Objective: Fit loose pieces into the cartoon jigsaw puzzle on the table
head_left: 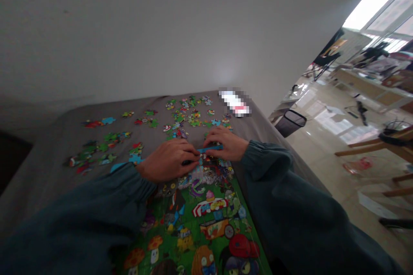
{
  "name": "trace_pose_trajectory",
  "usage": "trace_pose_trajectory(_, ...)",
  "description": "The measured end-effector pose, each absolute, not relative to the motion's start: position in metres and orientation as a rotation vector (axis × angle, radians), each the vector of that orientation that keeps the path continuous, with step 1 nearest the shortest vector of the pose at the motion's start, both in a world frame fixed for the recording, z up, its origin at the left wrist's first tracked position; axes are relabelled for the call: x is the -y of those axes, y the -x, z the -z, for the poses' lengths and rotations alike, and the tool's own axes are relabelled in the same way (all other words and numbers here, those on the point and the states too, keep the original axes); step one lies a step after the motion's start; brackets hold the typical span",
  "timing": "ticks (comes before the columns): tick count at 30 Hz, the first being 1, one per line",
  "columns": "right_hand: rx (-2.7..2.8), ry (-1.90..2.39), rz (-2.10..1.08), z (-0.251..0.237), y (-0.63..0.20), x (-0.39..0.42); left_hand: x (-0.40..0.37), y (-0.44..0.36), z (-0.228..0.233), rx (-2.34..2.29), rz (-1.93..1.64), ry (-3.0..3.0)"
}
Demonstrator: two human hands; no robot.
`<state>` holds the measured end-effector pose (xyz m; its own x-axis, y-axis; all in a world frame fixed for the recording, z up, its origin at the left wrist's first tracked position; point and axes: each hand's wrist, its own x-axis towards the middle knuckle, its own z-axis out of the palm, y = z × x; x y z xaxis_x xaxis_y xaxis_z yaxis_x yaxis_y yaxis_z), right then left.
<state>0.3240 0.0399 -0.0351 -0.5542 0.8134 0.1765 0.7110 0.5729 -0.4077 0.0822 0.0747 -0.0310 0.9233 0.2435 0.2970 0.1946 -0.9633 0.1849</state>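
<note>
A mostly assembled jigsaw puzzle with cartoon figures on green lies in front of me. At its far end, my right hand is closed, thumb and fingers around a narrow blue puzzle piece. My left hand rests over the puzzle's far left corner with its fingers bent together. Its fingertips are at the left end of the blue piece; whether they grip anything is hidden. A light blue puzzle piece lies beside my left wrist.
Loose puzzle pieces are scattered past my hands, with more pieces to the left. A phone lies near the far right corner of the grey cloth. A wall stands behind; a dark bin is on the floor.
</note>
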Motion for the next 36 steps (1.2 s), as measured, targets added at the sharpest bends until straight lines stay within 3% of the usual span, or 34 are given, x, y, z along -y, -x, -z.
trace_pose_trajectory(6,2.288,1.316,-0.259,0.035,-0.305,-0.069,-0.073,-0.082,0.03,-0.344,-0.453,-2.938)
trace_pose_trajectory(13,2.569,1.485,-0.125,0.011,-0.265,-0.122,-0.072,-0.081,0.029,-0.354,-0.46,-2.937)
trace_pose_trajectory(22,2.519,1.556,-0.201,0.014,-0.238,-0.132,-0.075,-0.08,0.027,-0.326,-0.41,-2.924)
trace_pose_trajectory(30,2.322,1.388,-0.52,-0.005,-0.273,-0.085,-0.075,-0.079,0.03,-0.355,-0.43,-2.895)
trace_pose_trajectory(33,2.014,1.211,-0.946,0.0,-0.305,-0.047,-0.076,-0.079,0.031,-0.349,-0.435,-2.878)
trace_pose_trajectory(36,2.041,1.131,-1.21,0.001,-0.335,-0.019,-0.079,-0.08,0.034,-0.343,-0.451,-2.871)
